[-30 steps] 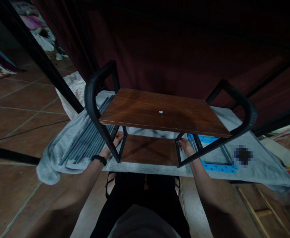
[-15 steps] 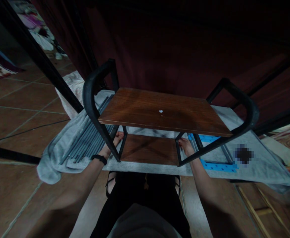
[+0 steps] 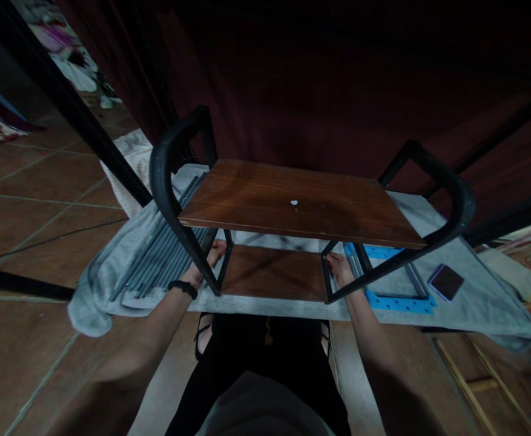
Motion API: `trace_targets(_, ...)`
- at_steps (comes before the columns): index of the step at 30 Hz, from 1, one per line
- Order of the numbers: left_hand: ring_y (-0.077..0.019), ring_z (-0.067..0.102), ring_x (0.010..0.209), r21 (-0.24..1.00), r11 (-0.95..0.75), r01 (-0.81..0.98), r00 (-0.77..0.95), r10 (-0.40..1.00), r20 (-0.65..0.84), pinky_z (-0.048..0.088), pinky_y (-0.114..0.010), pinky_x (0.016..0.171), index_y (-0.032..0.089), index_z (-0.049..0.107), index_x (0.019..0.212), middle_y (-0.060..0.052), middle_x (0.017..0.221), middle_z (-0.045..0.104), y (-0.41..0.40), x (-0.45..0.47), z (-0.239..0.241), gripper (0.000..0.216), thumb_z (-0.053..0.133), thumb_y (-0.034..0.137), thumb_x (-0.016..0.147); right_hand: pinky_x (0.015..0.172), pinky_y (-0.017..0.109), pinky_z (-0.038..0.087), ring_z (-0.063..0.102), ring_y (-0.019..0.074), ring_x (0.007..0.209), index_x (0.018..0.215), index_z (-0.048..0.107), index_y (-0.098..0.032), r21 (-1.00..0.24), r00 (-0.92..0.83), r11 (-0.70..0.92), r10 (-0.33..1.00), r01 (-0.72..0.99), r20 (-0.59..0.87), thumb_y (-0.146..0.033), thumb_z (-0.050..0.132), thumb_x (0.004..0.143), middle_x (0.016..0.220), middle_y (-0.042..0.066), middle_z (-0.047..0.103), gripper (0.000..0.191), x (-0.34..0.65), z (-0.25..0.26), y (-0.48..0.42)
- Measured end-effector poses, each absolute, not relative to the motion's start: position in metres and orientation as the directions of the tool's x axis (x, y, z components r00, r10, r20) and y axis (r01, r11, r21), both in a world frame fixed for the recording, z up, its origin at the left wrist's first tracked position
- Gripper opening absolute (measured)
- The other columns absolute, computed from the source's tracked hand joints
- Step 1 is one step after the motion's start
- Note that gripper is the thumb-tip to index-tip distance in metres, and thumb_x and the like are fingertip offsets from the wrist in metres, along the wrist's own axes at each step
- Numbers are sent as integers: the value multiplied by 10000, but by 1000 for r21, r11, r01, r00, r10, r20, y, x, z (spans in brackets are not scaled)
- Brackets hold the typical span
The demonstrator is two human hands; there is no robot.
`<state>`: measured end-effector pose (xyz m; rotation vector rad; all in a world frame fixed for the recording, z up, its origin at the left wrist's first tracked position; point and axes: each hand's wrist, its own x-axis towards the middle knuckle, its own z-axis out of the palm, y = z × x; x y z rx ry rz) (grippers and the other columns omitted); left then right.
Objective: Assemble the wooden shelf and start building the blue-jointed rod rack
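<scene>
A two-tier shelf rack with brown wood-grain boards and a black metal frame stands before me, its upper board (image 3: pixel 265 188) tilted in view and its lower board (image 3: pixel 274 272) beneath. Low at the rack's left side, my left hand (image 3: pixel 215 253) has its fingers closed at the black frame. On the opposite side, my right hand (image 3: pixel 339 267) grips the frame's lower right part with curled fingers. Frame bars partly cover both hands. Several grey rods (image 3: pixel 163 260) lie left of my left hand. Blue perforated strips (image 3: pixel 399 302) lie right of my right hand.
A grey cloth (image 3: pixel 483 303) covers the low table under the rack. A phone (image 3: pixel 447 282) lies on it at the right. Dark posts (image 3: pixel 79 121) rise at the left, with a dark red curtain (image 3: pixel 301 109) behind. A wooden frame (image 3: pixel 478 385) lies on the floor at lower right.
</scene>
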<state>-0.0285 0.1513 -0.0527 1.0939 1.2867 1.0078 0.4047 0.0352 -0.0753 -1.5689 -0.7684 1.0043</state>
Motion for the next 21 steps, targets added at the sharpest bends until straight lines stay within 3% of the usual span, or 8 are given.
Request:
trace_targets(8,-139,505,609,981,185,49,45,981,-188,400,-250,555,150,681,740,-30,645,619,150,-32,-59,390,853,450,559,517,289,333,489,144,546,631,597,-222,-973,411,-210,882,-93,-230,-448,758,619,577,6,591,277,405,-72,39)
trace_targets(12,-131,510,602,979,200,33,45,979,-201,417,-252,568,150,672,717,-32,651,620,154,-31,-60,376,845,460,593,528,281,364,519,154,578,692,650,-217,-966,438,-206,862,-155,-254,-471,806,556,631,10,639,328,403,-75,33)
trace_targets(16,-130,511,579,973,226,39,35,973,-228,414,-254,561,159,635,651,-14,597,584,158,-29,-58,321,857,382,586,541,284,390,538,161,603,734,669,-213,-968,460,-197,852,-157,-248,-480,823,536,672,15,663,367,401,-78,30)
trace_targets(21,-136,519,587,971,234,45,2,972,-234,419,-254,566,163,630,640,-22,611,602,155,-27,-54,186,799,234,610,513,286,346,493,143,545,644,609,-216,-973,429,-192,873,-130,-230,-437,791,585,597,5,603,292,403,-74,35)
